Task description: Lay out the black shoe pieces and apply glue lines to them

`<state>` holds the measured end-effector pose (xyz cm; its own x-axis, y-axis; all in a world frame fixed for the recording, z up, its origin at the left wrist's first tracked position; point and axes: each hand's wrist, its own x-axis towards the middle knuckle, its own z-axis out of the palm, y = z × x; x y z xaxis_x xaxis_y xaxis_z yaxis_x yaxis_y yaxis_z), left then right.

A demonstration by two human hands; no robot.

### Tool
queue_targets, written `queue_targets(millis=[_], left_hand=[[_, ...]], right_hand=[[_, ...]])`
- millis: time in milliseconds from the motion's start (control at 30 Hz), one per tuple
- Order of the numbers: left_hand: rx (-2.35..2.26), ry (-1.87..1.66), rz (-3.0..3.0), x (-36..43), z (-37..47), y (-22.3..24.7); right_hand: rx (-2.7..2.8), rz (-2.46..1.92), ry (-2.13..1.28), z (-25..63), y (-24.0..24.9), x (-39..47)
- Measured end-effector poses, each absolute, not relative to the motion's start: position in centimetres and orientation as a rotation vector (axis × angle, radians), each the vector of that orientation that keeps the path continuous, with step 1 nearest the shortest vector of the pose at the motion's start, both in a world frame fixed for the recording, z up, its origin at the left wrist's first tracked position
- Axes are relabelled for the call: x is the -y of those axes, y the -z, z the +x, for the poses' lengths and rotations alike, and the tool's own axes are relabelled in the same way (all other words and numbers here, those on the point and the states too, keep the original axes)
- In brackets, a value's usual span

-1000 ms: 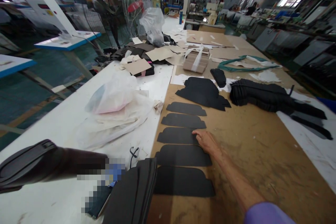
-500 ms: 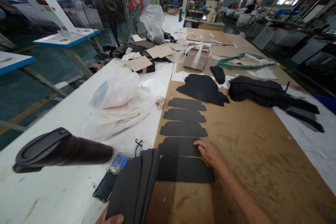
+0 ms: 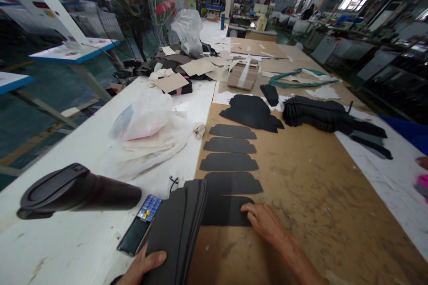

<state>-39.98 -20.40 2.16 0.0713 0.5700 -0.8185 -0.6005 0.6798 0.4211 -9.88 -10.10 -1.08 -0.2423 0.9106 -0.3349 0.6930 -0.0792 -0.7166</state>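
Right hand (image 3: 265, 223) has moved to the nearest panel (image 3: 223, 211), touching its right end, pinching or not unclear; left hand (image 3: 143, 263) pinches the stack (image 3: 177, 227). Board (image 3: 317, 200) stretches right of both.

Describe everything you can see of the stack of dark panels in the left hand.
The stack of dark panels is charcoal to black and matte, made of thin, flexible-looking sheets with a rounded upper end. Several layers fan out unevenly along its right side. It stands tilted, gripped at its left edge by the left hand, thumb on the front face. In this view it hides the left end of the nearest laid-out panel. Its bottom is cut off by the frame.
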Motion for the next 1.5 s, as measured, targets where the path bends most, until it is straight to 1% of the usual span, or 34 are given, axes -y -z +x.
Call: queue_targets(millis=[133, 300, 400, 500, 667, 867, 1000, 1167, 1300, 1500], left_hand=[[-1.062, -0.867, 0.075, 19.2, -39.5, -2.2], [-0.947, -0.778, 0.198, 18.9, -39.6, -1.6], [-0.907, -0.729, 0.237, 19.1, -39.1, -1.3], [-0.849, -0.685, 0.248, 19.2, -38.1, -0.9], [-0.734, -0.634, 0.259, 18.9, -37.0, -0.2], [-0.793, -0.655, 0.243, 18.8, -37.0, 0.0], [-0.806, -0.603, 0.31, 18.1, -37.0, -0.4], [-0.797, -0.509, 0.374, 17.4, -36.9, -1.2], [-0.77, -0.451, 0.409, 18.0, -37.0, -0.8], [-0.889, -0.332, 0.364, 19.4, -36.9, 1.0]], right_hand=[[1.688, -1.712, -1.363, -11.3, -0.9, 9.2], [1.425, -1.538, -1.792, -13.0, -3.7, 8.8], [1.331, -1.451, -1.99, -13.7, -3.9, 8.8], [1.275, -1.407, -2.077, -14.3, -3.0, 9.0], [1.222, -1.41, -2.035, -15.3, -1.6, 9.5], [1.261, -1.415, -2.041, -14.7, -2.0, 9.8], [1.399, -1.491, -1.873, -14.3, -2.7, 8.6], [1.715, -1.57, -1.593, -14.9, -3.5, 7.5], [1.919, -1.632, -1.424, -15.1, -3.6, 9.1], [2.102, -1.652, -1.232, -14.5, -2.9, 12.9]])
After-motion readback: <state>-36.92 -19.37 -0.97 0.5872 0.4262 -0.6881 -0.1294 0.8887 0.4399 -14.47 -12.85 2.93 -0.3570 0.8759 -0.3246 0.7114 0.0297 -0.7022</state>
